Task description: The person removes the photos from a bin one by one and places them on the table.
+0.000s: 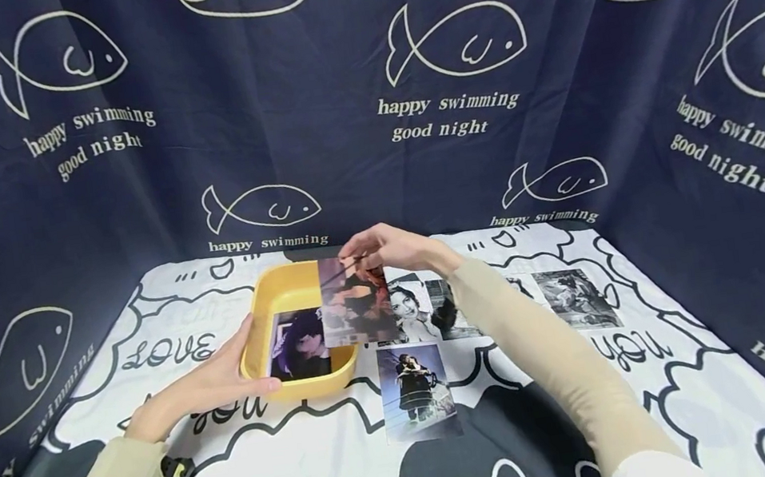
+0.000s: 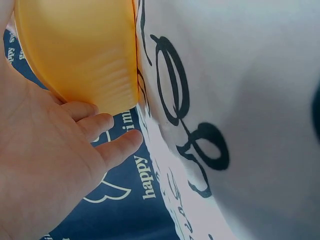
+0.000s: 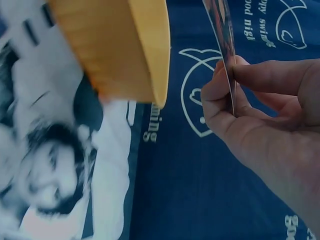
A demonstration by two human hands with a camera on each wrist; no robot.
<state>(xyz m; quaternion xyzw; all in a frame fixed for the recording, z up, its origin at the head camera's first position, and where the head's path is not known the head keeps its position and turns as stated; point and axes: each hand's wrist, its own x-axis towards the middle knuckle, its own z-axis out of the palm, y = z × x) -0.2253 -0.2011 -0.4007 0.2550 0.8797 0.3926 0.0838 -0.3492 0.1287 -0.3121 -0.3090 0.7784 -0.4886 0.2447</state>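
Note:
My right hand (image 1: 394, 246) pinches a reddish-brown photo card (image 1: 357, 306) by its upper edge, between thumb and fingers. The card hangs over the right side of a yellow plastic box (image 1: 332, 380). In the right wrist view this photo card (image 3: 223, 35) appears nearly edge-on. My left hand (image 1: 226, 373) holds the box at its left side, thumb at the front corner. Seen from the left wrist, fingers (image 2: 97, 122) lie along the box's outer wall (image 2: 82, 55). Inside the box lies a dark purple photo card (image 1: 300, 344) of a person with dark hair.
A blue-toned photo card of a couple (image 1: 416, 395) lies in front and right of the box. Black-and-white photo cards (image 1: 412, 311) lie behind my right forearm, with another photo card (image 1: 574, 298) farther right. Dark blue fish-print cloth (image 1: 337, 115) hangs around the white patterned tabletop (image 1: 296, 467).

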